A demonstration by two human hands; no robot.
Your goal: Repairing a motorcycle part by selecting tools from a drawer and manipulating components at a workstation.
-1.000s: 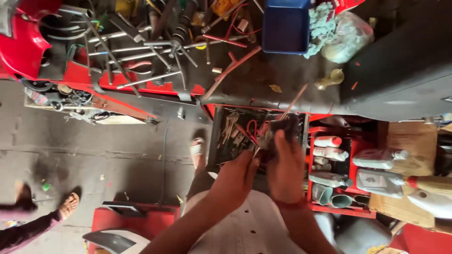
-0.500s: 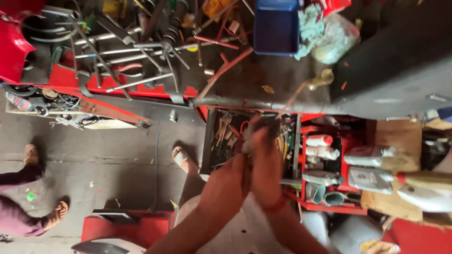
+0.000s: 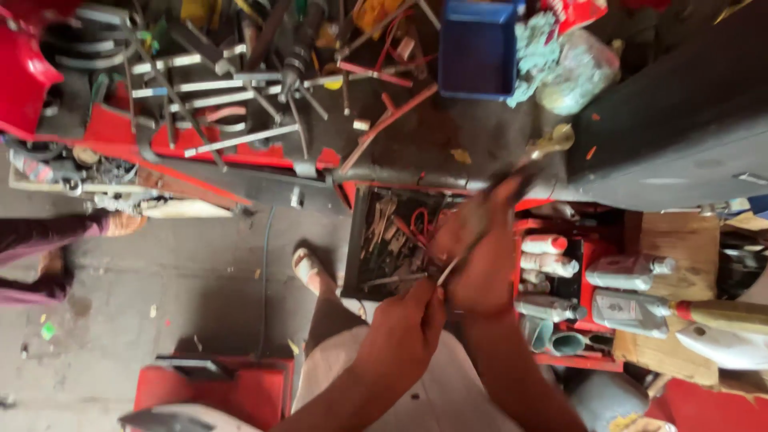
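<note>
Hands meet above an open dark metal drawer [image 3: 376,280] full of jumbled small tools, set under a cluttered workbench [image 3: 448,144]. The left hand [image 3: 404,336] is curled, its thumb and forefinger pinched on the near end of a slim, pale metal rod-like tool [image 3: 458,260]. The right hand [image 3: 484,256] is closed in a loose fist around the middle of that same tool, whose far end is blurred as it rises toward the bench edge. What kind of tool it is cannot be told; motion smears it.

Judging from the grip, the step in hand looks like working or adjusting the thin tool between both hands, the right steadying while the left pulls or turns the end. A next move would call for a firm right-hand hold and a fine pinch from the left, kept clear of the tangled red wires [image 3: 420,224] in the drawer just beneath.

Grey plastic bottles [image 3: 628,272] lie on a red shelf [image 3: 596,240] to the right. Long steel wrenches [image 3: 232,88] are strewn across the bench top beside a blue plastic bin [image 3: 478,48]. Another person's sandalled foot [image 3: 124,224] stands on the concrete floor [image 3: 200,296] at far left.
</note>
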